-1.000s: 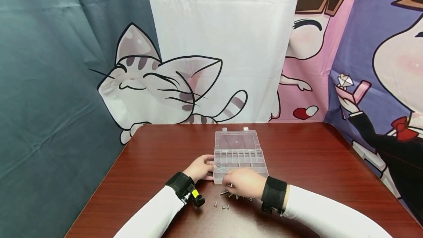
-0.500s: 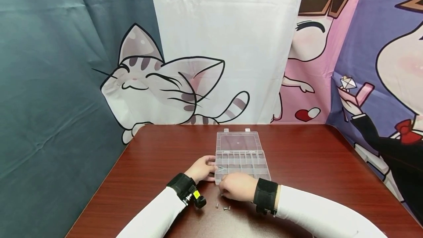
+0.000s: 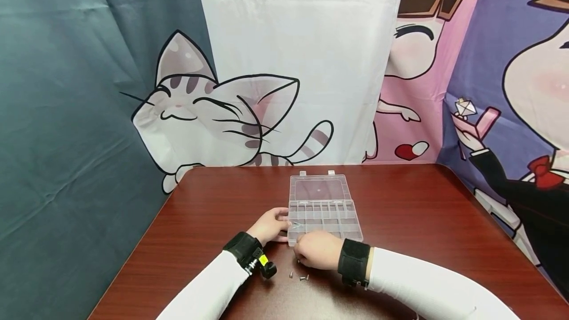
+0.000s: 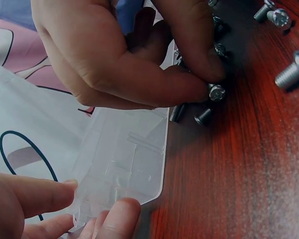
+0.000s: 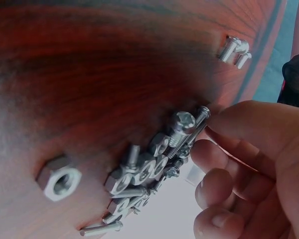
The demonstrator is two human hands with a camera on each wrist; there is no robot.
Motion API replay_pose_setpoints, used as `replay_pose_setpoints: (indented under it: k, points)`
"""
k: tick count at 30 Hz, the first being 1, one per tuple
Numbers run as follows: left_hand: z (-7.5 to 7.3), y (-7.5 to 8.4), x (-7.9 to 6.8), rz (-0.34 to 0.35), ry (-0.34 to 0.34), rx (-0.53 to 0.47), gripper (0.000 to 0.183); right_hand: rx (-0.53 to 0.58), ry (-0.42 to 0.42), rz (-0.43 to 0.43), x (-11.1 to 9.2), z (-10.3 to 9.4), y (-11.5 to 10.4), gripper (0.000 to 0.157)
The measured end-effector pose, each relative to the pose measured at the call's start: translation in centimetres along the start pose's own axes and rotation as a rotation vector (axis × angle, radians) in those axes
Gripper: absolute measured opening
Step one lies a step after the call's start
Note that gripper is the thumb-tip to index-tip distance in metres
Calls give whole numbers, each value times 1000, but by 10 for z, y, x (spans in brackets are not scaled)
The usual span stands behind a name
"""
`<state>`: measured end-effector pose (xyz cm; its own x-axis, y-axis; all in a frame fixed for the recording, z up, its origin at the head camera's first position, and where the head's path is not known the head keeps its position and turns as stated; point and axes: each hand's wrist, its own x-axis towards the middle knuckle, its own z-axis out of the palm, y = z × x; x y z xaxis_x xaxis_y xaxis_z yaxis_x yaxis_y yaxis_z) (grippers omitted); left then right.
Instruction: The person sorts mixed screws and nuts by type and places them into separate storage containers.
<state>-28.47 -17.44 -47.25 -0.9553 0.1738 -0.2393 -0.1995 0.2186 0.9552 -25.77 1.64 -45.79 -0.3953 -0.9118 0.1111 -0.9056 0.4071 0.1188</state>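
Observation:
A clear plastic compartment box lies with its lid folded back. My left hand holds its left side; in the left wrist view, thumb and fingers come round the box's corner. My right hand is low in front of the box, pinching a small metal screw between thumb and index finger just over the table. In the right wrist view, this screw shows at the fingertips, beside a pile of screws and hex nuts. A few thin greenish pieces lie in a left compartment.
Several loose screws lie on the reddish-brown table nearer to me. A single hex nut sits apart from the pile. Printed cloth hangs behind the table.
My right hand has moved slightly left and down, from above the box's front edge to the screws before it, covering most of the pile. The left hand stays on the box.

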Motion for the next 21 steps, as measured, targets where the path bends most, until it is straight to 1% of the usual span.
replay_pose_setpoints:
  k: [13, 17, 21]
  points:
    - [-1, -2, 5, 2, 8, 13, 55, -34, 37, -15, 1, 3, 0, 17]
    - [0, -1, 3, 3, 9, 11, 55, -31, 45, -2, 0, 2, -2, 18]
    - [1, 1, -1, 2, 9, 8, 55, 6, 48, 15, -2, 3, -2, 19]
